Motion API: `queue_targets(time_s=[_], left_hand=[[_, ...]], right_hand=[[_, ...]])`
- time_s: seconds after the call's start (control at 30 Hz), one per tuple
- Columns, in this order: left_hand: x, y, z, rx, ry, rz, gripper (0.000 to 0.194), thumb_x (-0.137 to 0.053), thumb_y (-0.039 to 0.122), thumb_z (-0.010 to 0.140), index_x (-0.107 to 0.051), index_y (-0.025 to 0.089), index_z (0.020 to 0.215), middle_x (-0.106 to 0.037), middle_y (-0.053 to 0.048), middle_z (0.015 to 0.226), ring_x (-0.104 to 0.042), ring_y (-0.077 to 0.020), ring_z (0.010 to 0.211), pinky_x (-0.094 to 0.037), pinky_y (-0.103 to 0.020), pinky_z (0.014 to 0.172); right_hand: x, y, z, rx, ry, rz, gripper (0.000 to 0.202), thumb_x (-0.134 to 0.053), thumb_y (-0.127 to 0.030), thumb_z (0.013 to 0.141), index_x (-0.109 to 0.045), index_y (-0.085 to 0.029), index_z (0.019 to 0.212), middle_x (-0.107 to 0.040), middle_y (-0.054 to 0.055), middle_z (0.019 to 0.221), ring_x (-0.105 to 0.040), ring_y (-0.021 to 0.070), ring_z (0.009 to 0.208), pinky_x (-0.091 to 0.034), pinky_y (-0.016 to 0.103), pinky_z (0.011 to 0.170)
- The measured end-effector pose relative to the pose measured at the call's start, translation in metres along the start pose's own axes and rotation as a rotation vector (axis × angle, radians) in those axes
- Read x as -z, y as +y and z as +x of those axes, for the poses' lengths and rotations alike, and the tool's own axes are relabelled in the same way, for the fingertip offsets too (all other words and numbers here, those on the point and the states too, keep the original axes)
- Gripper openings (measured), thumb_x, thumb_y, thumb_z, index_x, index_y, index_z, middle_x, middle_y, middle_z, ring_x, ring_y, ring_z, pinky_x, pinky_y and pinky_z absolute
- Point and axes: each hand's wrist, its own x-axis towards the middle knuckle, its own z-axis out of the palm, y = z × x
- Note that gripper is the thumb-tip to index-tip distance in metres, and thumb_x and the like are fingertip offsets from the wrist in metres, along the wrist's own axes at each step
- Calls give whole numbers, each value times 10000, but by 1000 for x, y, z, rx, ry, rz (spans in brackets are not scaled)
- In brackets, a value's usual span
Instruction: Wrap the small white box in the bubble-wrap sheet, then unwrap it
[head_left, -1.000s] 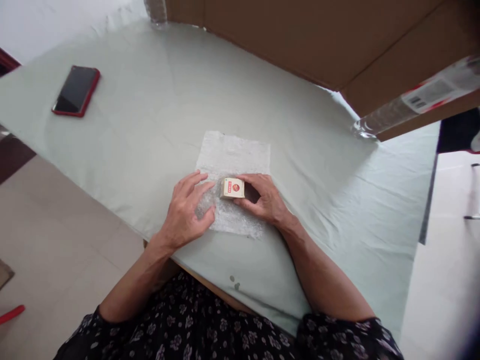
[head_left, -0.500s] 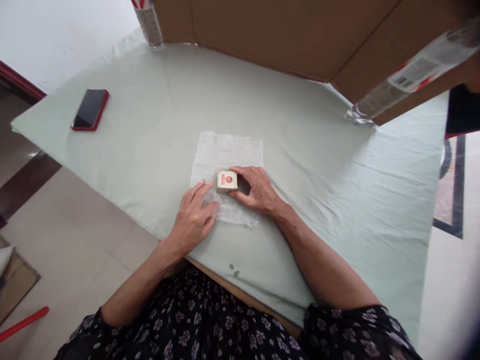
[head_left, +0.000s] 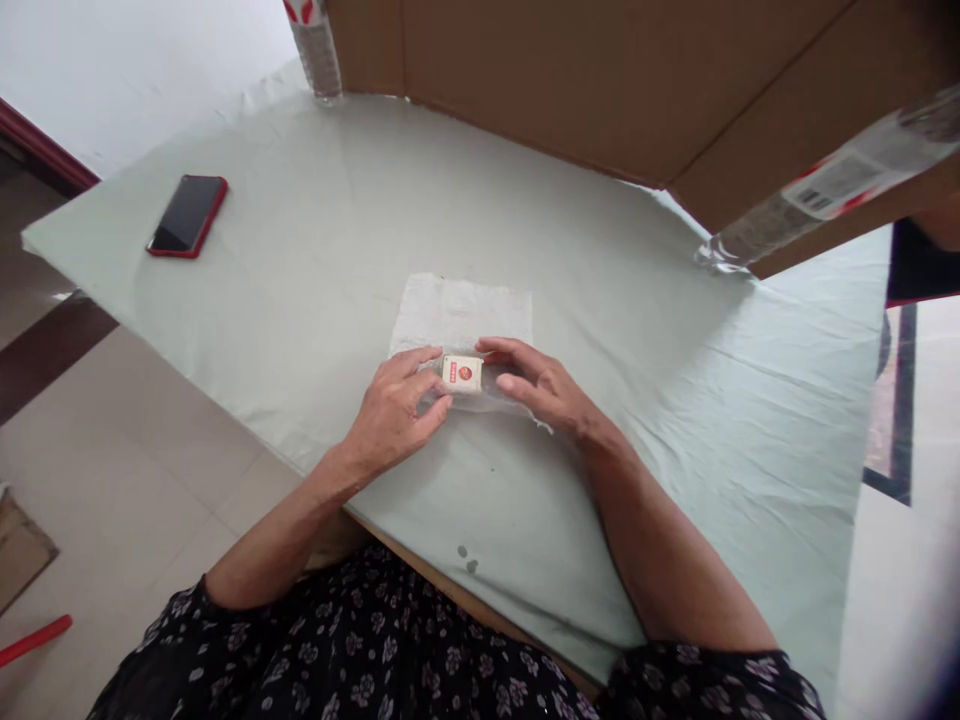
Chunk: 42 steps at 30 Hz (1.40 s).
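A small cream-coloured box (head_left: 462,374) with a red label and a round red emblem lies on a sheet of bubble wrap (head_left: 465,310). The wrap's near edge is raised against the front of the box. At the box's left end is my left hand (head_left: 401,405), its fingertips at the back corner and its thumb at the front, closed about that end. My right hand (head_left: 544,385) is at the right end, index finger and thumb spread apart, the index fingertip by the far corner. Part of the wrap is hidden under the hands.
On the left of the pale green tablecloth (head_left: 330,250) lies a phone (head_left: 187,215) in a red case. A large cardboard box (head_left: 525,80) stands across the back, with clear tape on its corners. A red stick (head_left: 34,640) is on the floor.
My left hand has come up to the box, and my right hand has loosened from its right end. The near part of the bubble wrap has lifted towards the box.
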Motion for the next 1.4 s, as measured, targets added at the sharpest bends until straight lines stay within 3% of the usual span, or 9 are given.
queue_targets(time_s=[0.1, 0.2, 0.27, 0.33, 0.4, 0.5, 0.63, 0.7, 1.4], left_hand=[[1, -1, 7, 55, -8, -85, 65, -611, 186, 879, -671, 200, 859, -699, -106, 1279, -640, -257, 1218, -523, -487, 1043], [0, 1, 12, 108, -14, -145, 61, -608, 178, 874, -665, 200, 872, -715, -92, 1262, -655, -248, 1189, -575, -425, 937], [-1, 2, 15, 142, -12, -193, 56, -609, 176, 867, -662, 195, 873, -707, -94, 1283, -652, -248, 1199, -590, -312, 747], [-2, 3, 17, 166, -3, -244, 51, -613, 176, 857, -661, 191, 865, -704, -95, 1289, -656, -247, 1196, -514, -221, 571], [-2, 4, 18, 189, -6, -282, 55, -617, 172, 851, -666, 191, 864, -718, -88, 1261, -676, -238, 1153, -442, -192, 499], [-3, 3, 20, 210, -2, -311, 53, -627, 172, 856, -674, 195, 865, -745, -71, 1189, -699, -217, 1087, -458, -204, 537], [-7, 1, 20, 186, 40, -358, 43, -642, 182, 872, -674, 196, 846, -757, -61, 1138, -704, -197, 1065, -551, -285, 795], [-8, 1, 20, 184, 49, -381, 50, -651, 194, 875, -672, 194, 830, -761, -63, 1118, -709, -194, 1047, -550, -305, 850], [-8, 0, 16, 240, 15, -438, 79, -656, 178, 862, -658, 187, 783, -750, -34, 969, -685, -162, 905, -499, -275, 792]], right_hand=[[14, -7, -3, -26, -54, 95, 621, -580, -690, 873, -614, -290, 1346, -668, 78, 1313, -631, 289, 1212, -503, 475, 1024], [14, -12, -4, -18, -50, 32, 629, -736, -632, 781, -644, -275, 1291, -654, 87, 1336, -639, 289, 1195, -505, 472, 1032], [9, -15, -4, -14, 5, -21, 511, -772, -535, 789, -672, -266, 1211, -672, 86, 1308, -648, 276, 1180, -510, 458, 1026], [1, -16, -3, 2, 80, -40, 318, -745, -454, 836, -697, -262, 1085, -695, 76, 1266, -654, 260, 1172, -501, 450, 1034], [-6, -16, -2, 14, 147, -17, 170, -703, -409, 876, -697, -256, 950, -708, 67, 1237, -658, 248, 1165, -491, 447, 1042], [-13, -14, 0, -9, 203, 57, 167, -681, -395, 891, -667, -242, 824, -720, 59, 1205, -668, 244, 1143, -491, 443, 1030], [-20, -13, 0, -66, 231, 129, 197, -683, -403, 884, -651, -231, 794, -745, 55, 1114, -696, 234, 1021, -527, 406, 915], [-21, -13, 0, -75, 242, 142, 194, -691, -397, 875, -654, -227, 788, -751, 54, 1071, -697, 222, 965, -529, 378, 859], [-28, -17, -1, -92, 298, 160, 124, -714, -277, 843, -668, -216, 746, -764, 23, 922, -702, 169, 845, -520, 301, 778]])
